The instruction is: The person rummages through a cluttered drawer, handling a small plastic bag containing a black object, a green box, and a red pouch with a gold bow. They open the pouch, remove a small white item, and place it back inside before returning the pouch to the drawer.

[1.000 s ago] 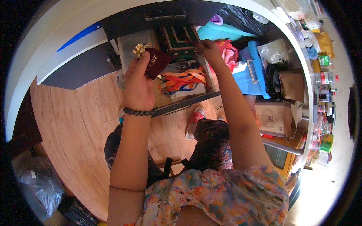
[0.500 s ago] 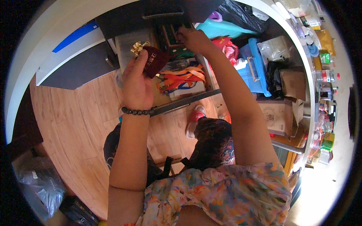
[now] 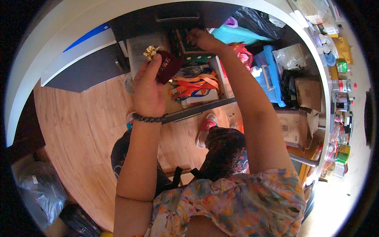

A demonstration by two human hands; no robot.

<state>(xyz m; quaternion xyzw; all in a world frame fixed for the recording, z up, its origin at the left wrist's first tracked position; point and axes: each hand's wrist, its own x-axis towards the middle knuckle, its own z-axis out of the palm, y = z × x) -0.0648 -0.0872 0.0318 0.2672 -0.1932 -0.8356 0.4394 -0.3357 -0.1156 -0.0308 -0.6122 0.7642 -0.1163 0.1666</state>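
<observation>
My left hand [image 3: 150, 89], with a dark bead bracelet at its wrist, is closed on a dark red pouch [image 3: 170, 68] over the open drawer. A shiny gold bow [image 3: 151, 52] sticks up beside its thumb. Further back and to the right, my right hand [image 3: 205, 41] reaches into the rear of the drawer. Its fingers are bent in over a dark framed box [image 3: 182, 42]; shadow hides what is between them. Nearer in the drawer [image 3: 197, 109] lie orange and blue ribbon straps [image 3: 197, 86], with a green dotted item [image 3: 199, 58] behind them.
The dark desk drawer front [image 3: 177, 18] overhangs the back. On the right stand a blue plastic bin [image 3: 272, 75], red bags [image 3: 242, 55] and cardboard boxes [image 3: 294, 126]. Bottles [image 3: 341, 85] line the far right surface. A plastic bag [image 3: 43, 193] lies at lower left on the wooden floor.
The whole view has shifted slightly, so things sit a little further right and lower. The pouch has tilted a little in my left hand. My right hand stays by the dark box.
</observation>
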